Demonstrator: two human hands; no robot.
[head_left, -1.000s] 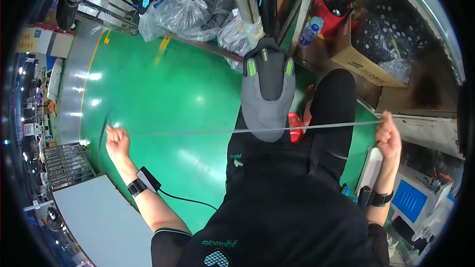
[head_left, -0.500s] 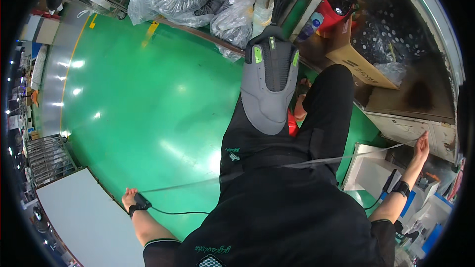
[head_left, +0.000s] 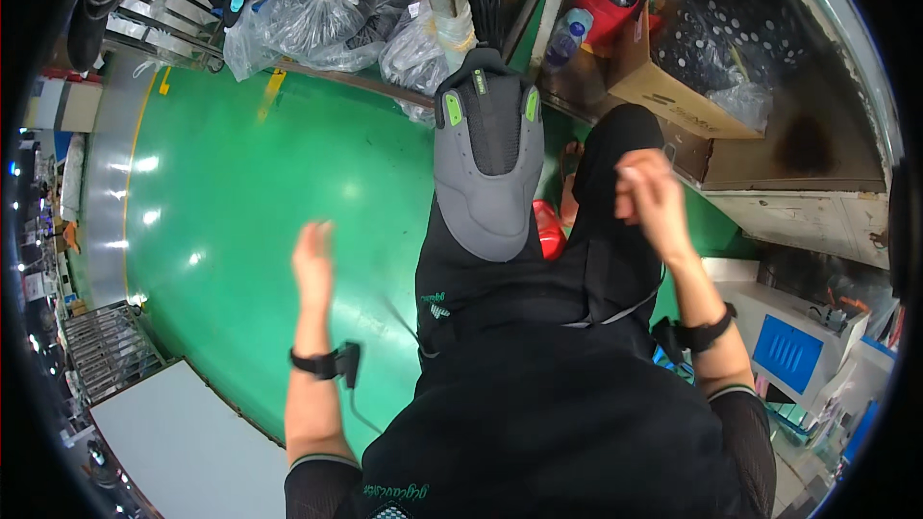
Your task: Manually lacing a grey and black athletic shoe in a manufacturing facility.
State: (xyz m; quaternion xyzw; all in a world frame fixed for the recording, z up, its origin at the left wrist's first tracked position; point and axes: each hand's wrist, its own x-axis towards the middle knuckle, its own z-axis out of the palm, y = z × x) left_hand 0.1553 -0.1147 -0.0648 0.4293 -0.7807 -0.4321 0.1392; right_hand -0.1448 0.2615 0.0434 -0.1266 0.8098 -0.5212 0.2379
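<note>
1. The green floor [head_left: 240, 192] filled the left half of the view. Clear bags [head_left: 327, 0] and a cardboard box [head_left: 663, 86] lay along its far edge.
2. The person sat with one leg crossed, the grey shoe [head_left: 490, 163] sole-up in the middle.
3. The left hand [head_left: 312, 259] had swung in from far out on the left. It hung over the floor with its fingers straight and loosely apart, holding nothing.
4. The right hand [head_left: 654, 197] had come in from the right to just above the knee. It was blurred by motion, and its fingers looked curled (perhaps pinching something pale), though I cannot tell if they gripped.
5. The thin cord [head_left: 620, 310], a second earlier pulled taut between the two spread hands, showed only as a slack pale line across the lap below the right wrist. The stretch had been let go, at least on the left.
</note>
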